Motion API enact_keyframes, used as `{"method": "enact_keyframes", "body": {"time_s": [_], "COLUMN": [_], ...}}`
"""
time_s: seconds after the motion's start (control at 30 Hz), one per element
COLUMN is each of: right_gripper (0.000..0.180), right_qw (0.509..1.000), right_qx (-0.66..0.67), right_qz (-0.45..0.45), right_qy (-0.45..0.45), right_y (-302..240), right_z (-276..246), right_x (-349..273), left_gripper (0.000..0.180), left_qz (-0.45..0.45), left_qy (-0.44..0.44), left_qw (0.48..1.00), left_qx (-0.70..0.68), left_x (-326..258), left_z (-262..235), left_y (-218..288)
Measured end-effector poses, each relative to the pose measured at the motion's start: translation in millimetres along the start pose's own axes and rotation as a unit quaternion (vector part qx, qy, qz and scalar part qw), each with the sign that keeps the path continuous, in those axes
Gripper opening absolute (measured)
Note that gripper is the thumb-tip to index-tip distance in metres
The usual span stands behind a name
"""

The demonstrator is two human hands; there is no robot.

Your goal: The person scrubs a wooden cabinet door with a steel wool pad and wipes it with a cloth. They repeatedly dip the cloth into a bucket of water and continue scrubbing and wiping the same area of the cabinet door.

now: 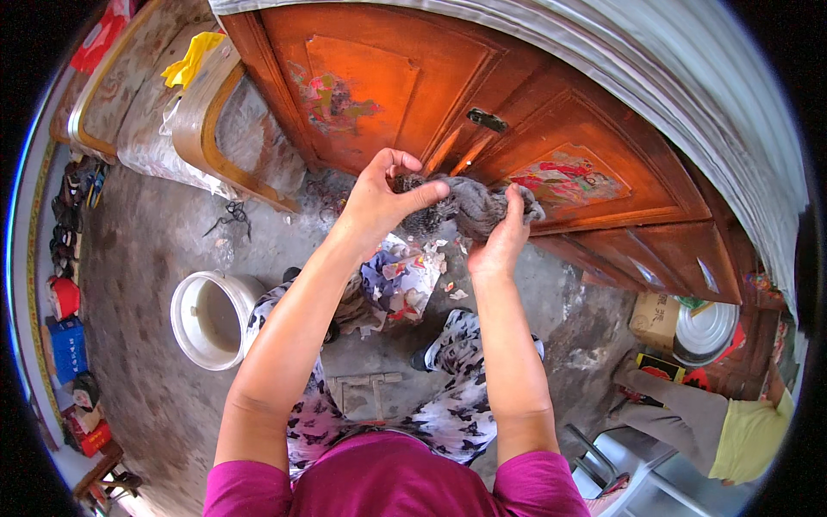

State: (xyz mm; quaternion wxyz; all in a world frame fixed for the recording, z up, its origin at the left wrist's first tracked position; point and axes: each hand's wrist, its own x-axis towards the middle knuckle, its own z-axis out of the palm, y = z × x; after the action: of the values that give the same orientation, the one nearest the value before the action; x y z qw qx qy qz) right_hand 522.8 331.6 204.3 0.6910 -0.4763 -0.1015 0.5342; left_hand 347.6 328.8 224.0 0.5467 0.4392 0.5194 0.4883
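A grey, wet-looking rag [478, 205] is bunched and twisted between my two hands in front of the wooden cabinet [362, 52]. My left hand [388, 191] is curled on its left end, thumb stretched over it, beside a darker, fuzzy part [422, 220]. At the other end my right hand [502, 237] grips the rag, thumb up along its side. Behind the rag, the orange-brown doors carry two partly peeled coloured pictures, one on the left panel [332, 102] and one on the right panel [573, 177].
A white bucket [185, 319] with cloudy liquid stands at left. Paper scraps [413, 297] litter the floor between my feet. A wooden-armed sofa [202, 129] borders the cabinet. At right are a carton [653, 320], a metal chair [642, 470] and another person [749, 435].
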Motion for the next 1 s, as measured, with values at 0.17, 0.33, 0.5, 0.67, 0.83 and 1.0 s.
{"method": "enact_keyframes", "body": {"time_s": [0.17, 0.33, 0.5, 0.67, 0.83, 1.0], "right_gripper": [0.051, 0.055, 0.059, 0.054, 0.051, 0.049], "right_qw": [0.994, 0.986, 0.994, 0.995, 0.996, 0.997], "right_qx": [0.000, 0.011, 0.011, 0.002, 0.015, 0.011], "right_qz": [-0.079, -0.130, -0.088, -0.085, -0.072, -0.069], "right_qy": [0.077, 0.100, 0.066, 0.047, 0.053, 0.033], "right_y": [-15.1, -45.5, -61.1, -56.4, -50.3, -50.3], "right_z": [-20.7, -32.8, -34.7, -43.4, -47.5, -47.7], "right_x": [22.3, 24.6, 12.9, 16.1, 22.5, 26.2], "left_gripper": [0.044, 0.037, 0.037, 0.032, 0.032, 0.030], "left_qz": [0.012, 0.189, 0.517, 0.499, 0.473, 0.400], "left_qy": [-0.051, 0.161, 0.245, 0.289, 0.255, 0.212], "left_qw": [0.998, 0.958, 0.770, 0.716, 0.738, 0.786], "left_qx": [0.031, 0.141, 0.284, 0.393, 0.408, 0.421], "left_x": [-7.0, 6.8, 26.7, 38.3, 34.0, 19.1], "left_z": [4.8, 7.1, 46.4, 65.6, 63.3, 54.4], "left_y": [4.7, 4.2, 13.7, 3.4, -6.5, -2.2]}}
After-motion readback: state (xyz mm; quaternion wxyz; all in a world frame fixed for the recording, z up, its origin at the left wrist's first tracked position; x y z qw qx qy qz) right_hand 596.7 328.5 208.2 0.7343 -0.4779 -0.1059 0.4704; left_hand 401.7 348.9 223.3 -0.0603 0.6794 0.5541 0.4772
